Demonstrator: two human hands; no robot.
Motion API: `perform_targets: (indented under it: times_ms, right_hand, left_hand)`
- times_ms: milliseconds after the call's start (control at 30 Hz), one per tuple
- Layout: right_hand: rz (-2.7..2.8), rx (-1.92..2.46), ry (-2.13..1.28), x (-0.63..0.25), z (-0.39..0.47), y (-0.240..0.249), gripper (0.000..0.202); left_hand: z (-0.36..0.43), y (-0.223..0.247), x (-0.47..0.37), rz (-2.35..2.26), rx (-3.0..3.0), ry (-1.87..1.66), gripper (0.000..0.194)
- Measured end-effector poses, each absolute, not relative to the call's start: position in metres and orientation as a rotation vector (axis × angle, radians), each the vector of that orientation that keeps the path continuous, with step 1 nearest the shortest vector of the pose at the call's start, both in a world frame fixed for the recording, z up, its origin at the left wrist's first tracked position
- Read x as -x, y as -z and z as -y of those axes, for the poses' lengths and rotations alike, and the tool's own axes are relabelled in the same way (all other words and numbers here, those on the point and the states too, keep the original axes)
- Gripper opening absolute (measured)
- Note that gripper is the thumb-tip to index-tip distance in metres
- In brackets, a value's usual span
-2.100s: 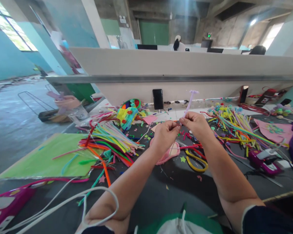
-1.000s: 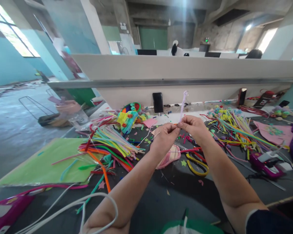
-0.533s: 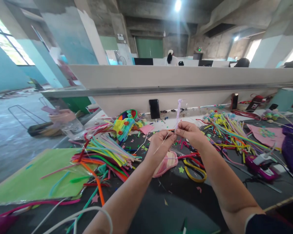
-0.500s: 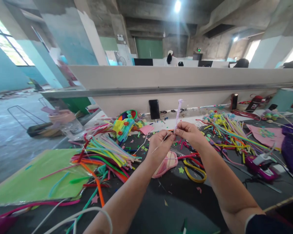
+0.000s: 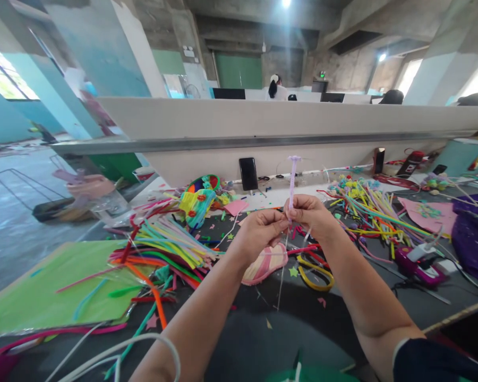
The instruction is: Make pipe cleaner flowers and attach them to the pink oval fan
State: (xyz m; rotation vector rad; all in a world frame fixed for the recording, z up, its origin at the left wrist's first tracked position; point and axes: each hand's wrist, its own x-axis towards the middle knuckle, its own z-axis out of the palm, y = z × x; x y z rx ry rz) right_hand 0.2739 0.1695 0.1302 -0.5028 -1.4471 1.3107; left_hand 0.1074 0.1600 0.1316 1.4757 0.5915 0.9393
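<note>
A lilac pipe-cleaner stem (image 5: 292, 180) stands upright above the table, its top bent into a short crossbar. My right hand (image 5: 309, 216) is closed round its lower part, pinching with thumb and forefinger. Just beside it, my left hand (image 5: 261, 233) is pinched shut at the stem's bottom end; exactly what lies under its fingertips is partly hidden. From between the hands a thin pale wire (image 5: 282, 278) hangs down. Below the hands lies a pink and cream striped padded piece (image 5: 266, 263), with yellow-handled scissors (image 5: 316, 276) to its right.
Bundled pipe cleaners (image 5: 171, 244) lie left, beside a green sheet (image 5: 63, 286). More pipe cleaners (image 5: 376, 212) are heaped right, near a magenta power strip (image 5: 418, 268). A phone (image 5: 248, 174) leans on the partition (image 5: 199, 159). A white cable (image 5: 171, 345) loops at front left.
The lilac stem has become more upright, and its top now shows a crossbar. The thin wire, earlier slanting across my left hand, now hangs downward. The camera view has shifted slightly.
</note>
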Motion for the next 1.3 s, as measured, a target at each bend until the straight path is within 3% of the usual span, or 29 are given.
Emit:
perform_targets:
  times_ms: [267,433,733,1067,1300]
  right_hand:
    - [1.429,0.29,-1.304,-0.271,-0.172,-0.122,0.022]
    - [1.444,0.478,-1.33,-0.273,-0.173,-0.126,0.026]
    - [1.374,0.849,-0.949,-0.266,-0.17,-0.133,0.029]
    - [1.282,0.482,-1.387,-0.265,-0.162,-0.132,0.031]
    - [1.221,0.288,-1.448,-0.253,-0.161,-0.128,0.028]
  left_hand:
    - [-0.153,-0.128,-0.119,-0.39,-1.196,-0.879,0.025]
    - [-0.156,-0.125,-0.121,-0.476,-1.245,-1.001,0.025]
    - [-0.16,-0.126,-0.115,-0.821,-1.596,-1.148,0.023]
    - [-0.153,-0.128,-0.118,-0.41,-1.283,-0.9,0.026]
    - [-0.141,-0.134,-0.123,-0.377,-1.201,-0.96,0.022]
